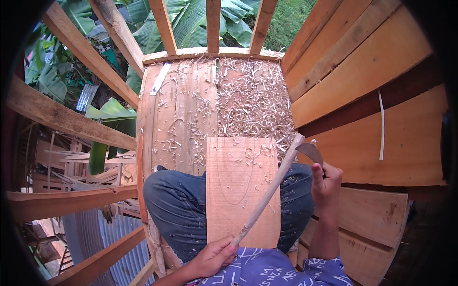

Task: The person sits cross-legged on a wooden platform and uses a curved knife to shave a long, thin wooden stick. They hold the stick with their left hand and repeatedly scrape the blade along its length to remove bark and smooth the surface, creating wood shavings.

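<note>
A pale wooden stick (267,195) slants up to the right across my lap, its lower end gripped by my left hand (217,255). My right hand (327,181) is closed on a knife with a dark curved blade (311,151). That blade sits against or just beside the stick's upper end; I cannot tell whether they touch. Its handle is hidden in my fingers. A small shaving (313,141) shows at the top of the blade. Under the stick, a flat wooden board (229,214) rests over my legs, with a curved pencil-like outline and a few shavings on it.
Curled wood shavings (253,100) cover much of the plank floor (183,114) ahead. Wooden slats (71,121) form a railing on the left and front, with banana leaves (183,28) beyond. A plank wall (362,152) closes off the right. A pale strip (161,78) lies far left.
</note>
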